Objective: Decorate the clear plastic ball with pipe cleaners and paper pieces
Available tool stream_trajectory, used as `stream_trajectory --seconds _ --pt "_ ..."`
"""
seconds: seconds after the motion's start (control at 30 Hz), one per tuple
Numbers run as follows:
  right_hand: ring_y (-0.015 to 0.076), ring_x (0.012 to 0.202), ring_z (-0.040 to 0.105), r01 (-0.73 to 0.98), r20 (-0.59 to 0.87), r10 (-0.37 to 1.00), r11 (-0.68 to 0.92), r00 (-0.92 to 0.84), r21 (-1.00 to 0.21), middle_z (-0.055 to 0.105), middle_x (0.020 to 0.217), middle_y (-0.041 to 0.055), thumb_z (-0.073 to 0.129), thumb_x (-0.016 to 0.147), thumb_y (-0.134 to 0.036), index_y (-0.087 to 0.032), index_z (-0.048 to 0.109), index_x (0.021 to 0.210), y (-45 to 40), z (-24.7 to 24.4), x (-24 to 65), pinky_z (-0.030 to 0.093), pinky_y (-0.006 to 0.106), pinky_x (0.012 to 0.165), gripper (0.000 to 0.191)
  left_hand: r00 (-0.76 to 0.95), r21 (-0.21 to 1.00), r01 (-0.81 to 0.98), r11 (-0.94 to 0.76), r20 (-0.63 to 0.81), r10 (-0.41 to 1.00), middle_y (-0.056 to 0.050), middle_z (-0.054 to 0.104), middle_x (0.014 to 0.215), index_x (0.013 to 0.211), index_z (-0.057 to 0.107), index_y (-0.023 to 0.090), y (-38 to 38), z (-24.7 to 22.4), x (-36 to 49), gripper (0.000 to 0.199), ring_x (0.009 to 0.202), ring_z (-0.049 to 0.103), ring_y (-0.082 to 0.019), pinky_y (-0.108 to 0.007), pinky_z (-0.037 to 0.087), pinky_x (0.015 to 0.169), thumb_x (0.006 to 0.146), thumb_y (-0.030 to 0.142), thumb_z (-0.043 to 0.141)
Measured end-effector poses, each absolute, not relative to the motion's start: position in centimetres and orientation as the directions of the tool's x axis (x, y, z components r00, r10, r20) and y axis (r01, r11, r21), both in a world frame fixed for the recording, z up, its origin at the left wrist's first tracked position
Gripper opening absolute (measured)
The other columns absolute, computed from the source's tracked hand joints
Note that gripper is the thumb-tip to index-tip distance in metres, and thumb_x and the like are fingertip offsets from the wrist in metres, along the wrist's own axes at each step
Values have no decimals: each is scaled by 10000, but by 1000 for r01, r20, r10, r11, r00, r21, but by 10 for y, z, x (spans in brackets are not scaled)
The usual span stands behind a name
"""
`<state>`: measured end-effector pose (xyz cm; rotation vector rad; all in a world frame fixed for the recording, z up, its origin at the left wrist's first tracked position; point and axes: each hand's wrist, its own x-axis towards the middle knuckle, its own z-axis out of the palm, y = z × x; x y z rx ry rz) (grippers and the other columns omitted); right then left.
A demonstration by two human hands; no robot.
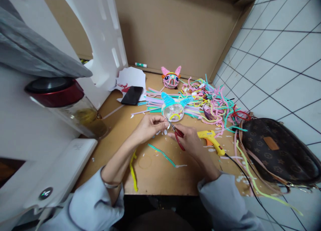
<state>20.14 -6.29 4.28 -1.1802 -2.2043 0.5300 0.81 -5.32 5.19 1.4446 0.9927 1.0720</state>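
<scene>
My right hand [189, 137] grips a pair of red-handled scissors [179, 136], their blades pointing up and left toward my left fingertips. Thumb and forefinger of my left hand [154, 125] are pinched on a small white piece [169, 126] beside the blades; its kind is too small to tell. Just beyond both hands sits a round, clear-fronted animal head [174, 112] with blue fuzzy ears and a yellow curved strip. Small white scraps [165, 132] lie under the hands. Nearer to me are a teal pipe cleaner [163, 153] and a yellow pipe cleaner [133, 170].
A yellow glue gun [212, 140] lies right of my right hand, its cord trailing forward. Behind are a pink-eared animal head [171, 78], tangled pipe cleaners [215, 104] and a black phone [132, 95]. A glass bottle [85, 119] stands left, a brown handbag [278, 150] right.
</scene>
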Motion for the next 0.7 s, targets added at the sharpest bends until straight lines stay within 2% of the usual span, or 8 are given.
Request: stream_trajectory --seconds 0.1,0.17,0.27,0.33,0.4,0.53,0.7 --pt "127 579 496 619 295 852 519 -433 -589 581 641 -15 592 901 -486 -192 631 781 -63 43 200 339 228 573 320 244 996 26 -88 79 967 -20 607 585 672 710 130 -53 52 9 289 523 480 -103 -217 349 512 678 411 779" --pt "132 574 505 650 300 877 480 -376 -589 582 645 -24 647 867 -449 -192 637 902 -63 43 199 340 230 574 259 168 996 -7 -85 85 982 -8 594 578 670 702 134 -52 52 7 287 527 479 -101 -221 358 527 665 408 788" --pt "142 558 522 730 251 921 389 -298 -562 601 656 -39 779 747 -370 -195 604 1057 -64 42 198 330 232 560 396 -38 988 -85 -132 129 991 5 594 595 666 693 139 -47 52 3 266 554 479 -92 -220 375 566 654 386 793" --pt "147 565 540 764 196 923 384 -331 -519 619 667 -41 837 668 -311 -207 606 1027 -65 40 197 329 231 560 439 -164 975 -133 -179 157 974 12 596 602 671 694 141 -43 52 -1 248 560 470 -83 -215 371 571 641 365 797" --pt "156 623 578 746 164 886 456 -434 -486 656 721 -23 839 650 -245 -214 626 974 -67 37 195 357 235 592 389 -236 960 -195 -202 154 959 20 591 597 683 695 143 -39 52 -5 245 551 457 -73 -206 361 555 609 346 812" --pt "177 807 619 614 142 747 626 -650 -481 692 878 32 751 710 -126 -199 668 920 -75 29 189 419 259 709 237 -223 907 -383 -173 91 971 34 570 582 689 674 143 -36 53 -7 270 536 463 -55 -173 355 512 569 315 844" --pt "163 836 544 530 43 627 691 -778 -492 572 833 24 723 722 -85 -186 681 737 -86 32 179 409 258 736 110 -100 829 -559 -13 -52 994 20 596 603 680 633 121 -38 56 -3 265 529 520 -42 -135 400 485 584 235 852"
